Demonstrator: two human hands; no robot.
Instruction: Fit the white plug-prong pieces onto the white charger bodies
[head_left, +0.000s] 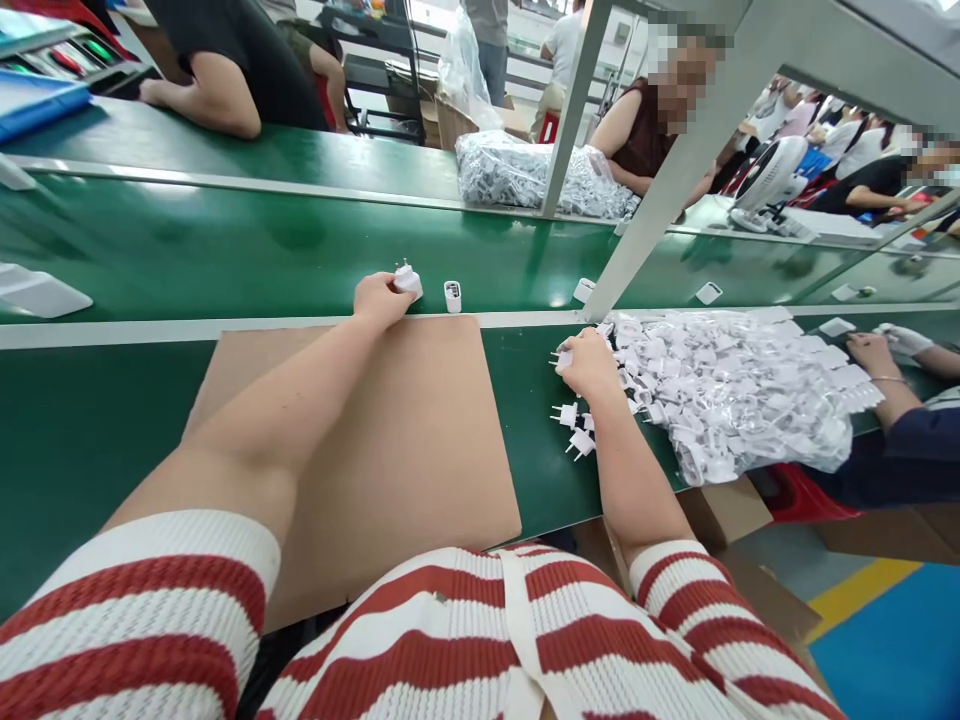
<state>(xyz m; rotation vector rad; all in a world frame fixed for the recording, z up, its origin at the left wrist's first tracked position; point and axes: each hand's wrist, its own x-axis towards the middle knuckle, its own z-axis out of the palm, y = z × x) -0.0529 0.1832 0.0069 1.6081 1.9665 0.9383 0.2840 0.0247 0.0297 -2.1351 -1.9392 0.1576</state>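
Note:
My left hand point(381, 300) is closed around a white two-pin plug charger point(407, 281) on the green conveyor, its pins pointing up. Just right of it stands a white charger housing point(452, 296) with an open top that shows parts inside. My right hand point(591, 364) pinches a white two-pin plug piece point(562, 360), pins toward the left, at the near edge of a heap of plug pieces point(735, 385) in clear plastic. Several loose plug pieces point(581, 442) lie below that hand on the green table. My fingers partly hide both held pieces.
A brown cardboard sheet point(420, 430) lies before me under my left forearm. A slanted grey post point(667, 165) rises behind my right hand. More white housings point(708, 293) sit along the belt. A co-worker's hands point(874, 352) are at far right; a bag of parts point(502, 170) rests across the belt.

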